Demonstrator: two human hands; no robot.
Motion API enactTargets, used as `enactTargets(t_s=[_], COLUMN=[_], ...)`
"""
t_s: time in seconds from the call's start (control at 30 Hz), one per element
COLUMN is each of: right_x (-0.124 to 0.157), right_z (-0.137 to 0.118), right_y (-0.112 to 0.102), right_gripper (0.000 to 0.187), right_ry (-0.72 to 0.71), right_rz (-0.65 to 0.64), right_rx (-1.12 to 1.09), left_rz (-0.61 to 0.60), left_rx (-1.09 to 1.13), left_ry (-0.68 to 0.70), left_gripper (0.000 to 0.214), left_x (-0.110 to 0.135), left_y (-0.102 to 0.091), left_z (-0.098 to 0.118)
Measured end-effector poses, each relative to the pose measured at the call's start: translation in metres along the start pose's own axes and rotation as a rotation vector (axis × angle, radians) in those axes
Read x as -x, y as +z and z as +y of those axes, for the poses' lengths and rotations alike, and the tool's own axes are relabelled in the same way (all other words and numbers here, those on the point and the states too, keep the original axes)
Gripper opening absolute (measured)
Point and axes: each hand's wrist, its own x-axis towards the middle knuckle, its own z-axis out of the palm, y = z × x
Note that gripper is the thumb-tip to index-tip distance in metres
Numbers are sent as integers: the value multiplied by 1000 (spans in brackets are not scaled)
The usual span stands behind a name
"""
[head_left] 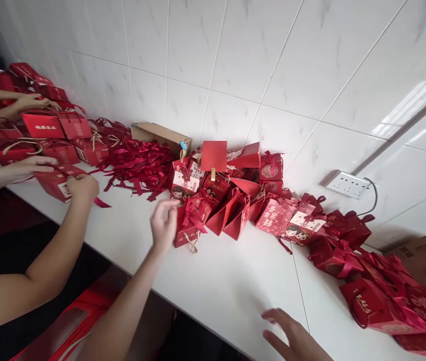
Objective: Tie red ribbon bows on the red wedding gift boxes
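Observation:
My left hand [163, 226] is at the left side of a red gift box [186, 228] with a bow and a cord tassel. Its fingers are loosely curled and apart, with nothing visible in them; whether a fingertip touches the box I cannot tell. Over the front part of the white table [231, 281], my right hand [291, 336] hovers open, fingers spread and holding nothing. Behind the left hand's box stand several more red gift boxes [216, 188], some with raised flaps. A patterned box [273, 216] lies to their right.
Loose red ribbons [141, 163] are heaped by an open cardboard box [160, 134]. At left, a co-worker's hands [81, 186] handle a red box [53, 181]; another person's hands [32, 102] work beyond. Ribboned boxes [382, 303] line the right. A power strip [348, 184] is on the wall.

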Motion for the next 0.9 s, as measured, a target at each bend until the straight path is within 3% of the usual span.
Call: enactTargets(t_s=[0.07, 0.13, 0.23, 0.37, 0.47, 0.53, 0.6, 0.67, 0.7, 0.77, 0.83, 0.9], right_x=[-22, -35, -43, -42, -39, -38, -37, -35, -34, -28, -20, -7], right_z=[-31, -58, -82, -80, -67, -61, -59, -60, -61, -59, -51, -38], right_y=[-2, -1, 7, 22, 26, 23, 17, 10, 8, 3, 0, -1], right_gripper=[32, 32, 32, 31, 33, 36, 38, 41, 42, 42, 43, 43], right_ry=[-62, -113, -165, -183, -150, -136, -149, -174, -185, -189, -159, -109], right_rz=[-72, -130, -146, -110, 20, 163, 291, 354, 370, 419, 506, 598], right_rx=[5, -28, -96, -242, -377, -448, -504, -541, -545, -524, -491, -472], left_rz=[10, -60, -191, -373, -617, -878, -1182, -1403, -1439, -1374, -1200, -1019], left_rx=[-18, -26, -3, 55, 140, 232, 327, 343, 306, 191, 97, 44], left_ry=[-107, -222, -325, -397, -462, -534, -597, -602, -575, -496, -429, -397], left_gripper=[21, 30, 41, 37, 38, 43, 48, 46, 43, 34, 30, 29], left_x=[-24, -28, -12, 14, 27, 36, 47, 60, 66, 79, 89, 97], left_y=[-18, -26, -25, -27, -27, -19, -1, 25, 39, 65, 82, 84], left_z=[-18, -34, -48, -44, -31, -21, -13, -7, -5, -3, -1, 3])
